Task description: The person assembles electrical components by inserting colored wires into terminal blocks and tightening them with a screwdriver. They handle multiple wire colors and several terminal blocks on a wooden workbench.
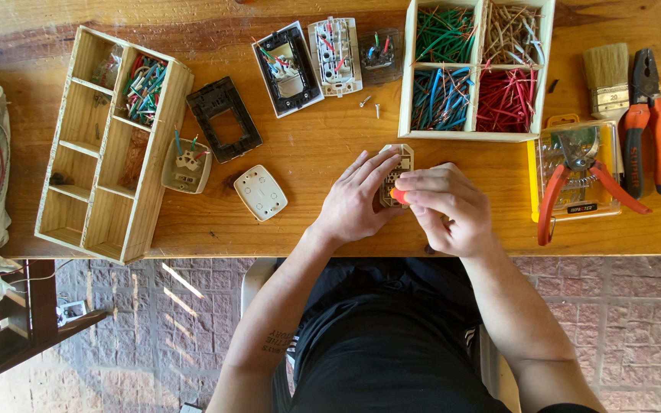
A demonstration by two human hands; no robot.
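The wooden bench (pixel 307 222) carries everything, with the work going on at its near edge, just in front of the seated person. To the left lies a long divider tray (pixel 109 145), mostly bare but for a bundle of wire offcuts in one top cell; at the back right a four-cell wire box (pixel 474 69) holds green, tan, blue and red lengths, each colour in its own cell. Right of that sit a brush (pixel 606 76), orange pliers (pixel 648 122) and cutters (pixel 575 183) on a yellow case. Spare switch bodies (pixel 311 57) and a black frame (pixel 223 118) lie at mid-bench, a white cover (pixel 260 193) nearer. The switch module (pixel 392 180) lies flat on the bench between the hands. The left hand (pixel 357 199) is spread over it, fingers pressing it down. The right hand (pixel 445 206) is curled tight round an orange-handled tool (pixel 399 196), likely a screwdriver, its tip hidden at the module. Done well, this probably means keeping the module pinned flat, the tool square to the screw, and turning with light, steady pressure so the tip does not slip out.
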